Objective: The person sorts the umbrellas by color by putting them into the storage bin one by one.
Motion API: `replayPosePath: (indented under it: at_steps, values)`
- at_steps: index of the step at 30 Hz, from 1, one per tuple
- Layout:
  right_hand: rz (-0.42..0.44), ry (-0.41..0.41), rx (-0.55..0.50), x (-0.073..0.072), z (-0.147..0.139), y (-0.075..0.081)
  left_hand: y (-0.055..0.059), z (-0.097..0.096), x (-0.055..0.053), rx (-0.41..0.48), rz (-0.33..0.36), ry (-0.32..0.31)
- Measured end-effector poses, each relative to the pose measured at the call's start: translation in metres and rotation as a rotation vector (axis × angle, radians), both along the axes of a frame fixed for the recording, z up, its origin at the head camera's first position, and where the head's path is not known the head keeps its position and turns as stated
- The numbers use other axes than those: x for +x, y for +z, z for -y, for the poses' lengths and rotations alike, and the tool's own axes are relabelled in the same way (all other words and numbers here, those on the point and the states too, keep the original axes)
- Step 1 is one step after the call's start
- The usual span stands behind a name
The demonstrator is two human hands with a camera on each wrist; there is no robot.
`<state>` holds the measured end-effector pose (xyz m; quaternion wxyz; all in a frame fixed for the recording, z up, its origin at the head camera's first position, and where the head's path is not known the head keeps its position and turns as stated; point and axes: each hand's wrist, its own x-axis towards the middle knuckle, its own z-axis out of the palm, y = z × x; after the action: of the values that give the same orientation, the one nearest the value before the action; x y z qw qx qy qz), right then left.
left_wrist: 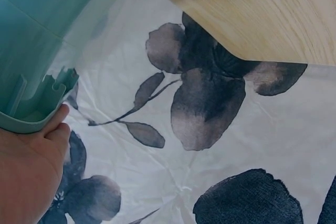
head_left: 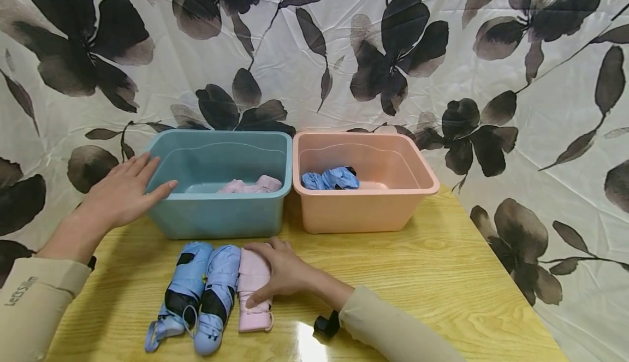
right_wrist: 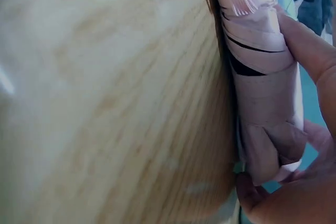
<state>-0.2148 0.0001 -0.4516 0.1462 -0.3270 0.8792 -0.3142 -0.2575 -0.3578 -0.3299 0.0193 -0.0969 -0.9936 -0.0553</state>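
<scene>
Bright head view, white glare on the tabletop (head_left: pixel 422 274), hazy right wrist view

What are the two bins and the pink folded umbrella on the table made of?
Teal bin and peach bin: probably molded plastic with a satin finish, given smooth walls and rounded rims. Pink umbrella: seemingly thin matte fabric, given its wrinkles and folds; fibre unclear.

Pink folded umbrella (head_left: pixel 252 277) is wrapped up pretty snug, lying flat, pointing near-to-far, just nearside of the upright teal bin's (head_left: pixel 221 218) right end.
</scene>
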Motion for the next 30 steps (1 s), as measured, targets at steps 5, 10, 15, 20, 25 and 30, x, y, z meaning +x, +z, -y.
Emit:
replayPosePath:
  at_steps: [5, 10, 15, 20, 25, 30]
  values:
    - [0.014, -0.027, -0.124, 0.003, -0.001, 0.0, -0.001, 0.0, 0.0, -0.006, -0.005, -0.002]
    - [0.071, -0.075, -0.27, 0.007, -0.003, 0.003, 0.001, -0.001, 0.001, -0.017, 0.004, 0.004]
    - [0.07, -0.109, -0.357, 0.013, -0.007, 0.004, 0.002, -0.001, 0.001, -0.017, -0.002, 0.001]
    - [0.017, -0.112, -0.401, 0.018, -0.013, 0.008, 0.002, -0.001, 0.002, -0.021, -0.005, 0.002]
    - [-0.018, -0.102, -0.452, 0.022, -0.019, 0.02, 0.001, 0.0, 0.001, -0.02, -0.006, 0.005]
    - [-0.097, -0.062, -0.559, 0.02, -0.022, 0.038, 0.0, 0.0, 0.001, -0.018, -0.008, 0.009]
